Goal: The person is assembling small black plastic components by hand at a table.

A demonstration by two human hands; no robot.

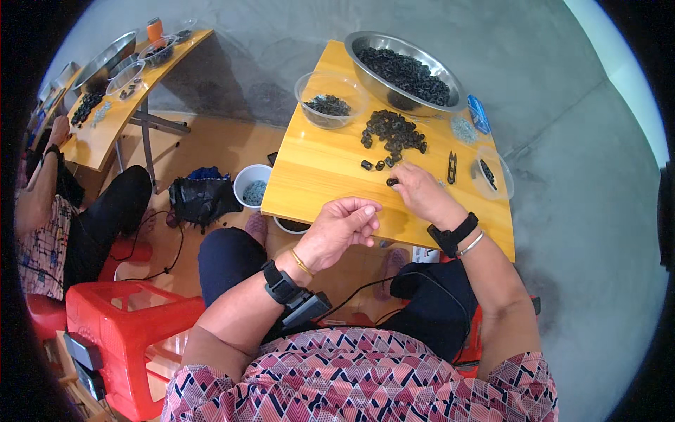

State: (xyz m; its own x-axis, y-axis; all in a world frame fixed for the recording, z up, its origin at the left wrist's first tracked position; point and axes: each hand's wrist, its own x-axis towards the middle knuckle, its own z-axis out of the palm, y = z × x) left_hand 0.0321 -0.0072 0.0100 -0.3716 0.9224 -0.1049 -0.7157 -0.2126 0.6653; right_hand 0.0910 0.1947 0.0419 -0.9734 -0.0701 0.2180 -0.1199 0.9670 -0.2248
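Fingers [403,174] of the right hand [422,193] pinch a small black cylindrical piece [391,182] at centre; those of the left hand [336,231] curl together, and whether they hold anything cannot be told. On the yellow wooden tabletop [302,169], top centre, a wide steel bowl [422,50] holds heaped black pieces [401,74], near a round clear plastic bowl [356,93] with fewer; left of centre, a white bucket [240,186] contains grey-blue bits [254,193].

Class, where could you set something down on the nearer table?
The table is bare between the clear bowl, loose black pieces and left hand, and at its near right corner, below the small clear dish. Crowded: the far side, around the steel basin.
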